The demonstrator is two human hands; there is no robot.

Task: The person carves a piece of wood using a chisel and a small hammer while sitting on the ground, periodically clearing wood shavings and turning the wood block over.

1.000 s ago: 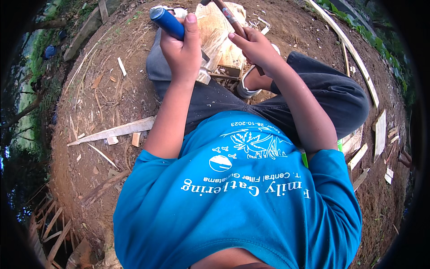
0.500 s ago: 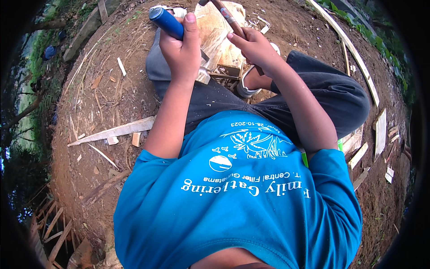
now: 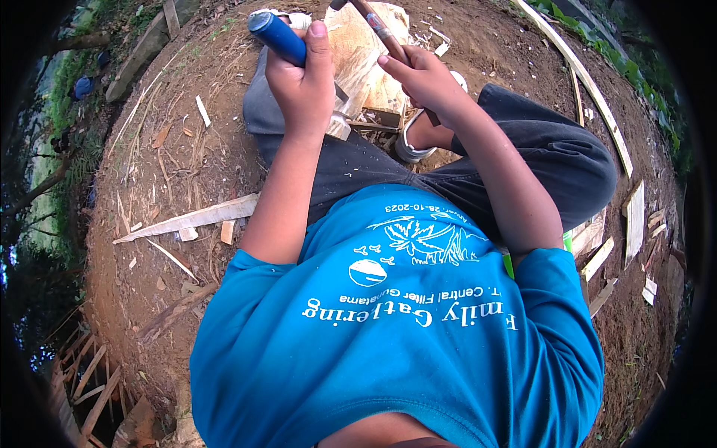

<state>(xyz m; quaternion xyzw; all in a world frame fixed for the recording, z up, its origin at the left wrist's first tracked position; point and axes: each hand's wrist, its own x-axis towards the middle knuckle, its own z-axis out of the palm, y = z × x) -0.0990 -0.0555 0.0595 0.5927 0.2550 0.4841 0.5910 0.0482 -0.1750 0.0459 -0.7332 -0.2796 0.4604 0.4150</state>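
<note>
My left hand (image 3: 305, 93) is closed around the blue handle of a chisel (image 3: 278, 37), thumb laid along it. The chisel's metal-capped end tilts up to the left, and a bit of dark blade shows past the lower side of the hand. My right hand (image 3: 427, 81) grips a hammer (image 3: 379, 28) by its brown wooden handle. The hammer's head is partly cut off by the top edge of the view. Behind and between both hands lies a pale, roughly cut piece of wood (image 3: 385, 78), between my legs. What the chisel's tip touches is hidden.
A pointed wooden offcut (image 3: 190, 219) lies on the brown soil to my left. Several wood strips (image 3: 633, 224) are scattered at my right, with a long pale batten (image 3: 586, 71) beyond. Split sticks (image 3: 93, 392) stand at lower left. Plants edge the ground on both sides.
</note>
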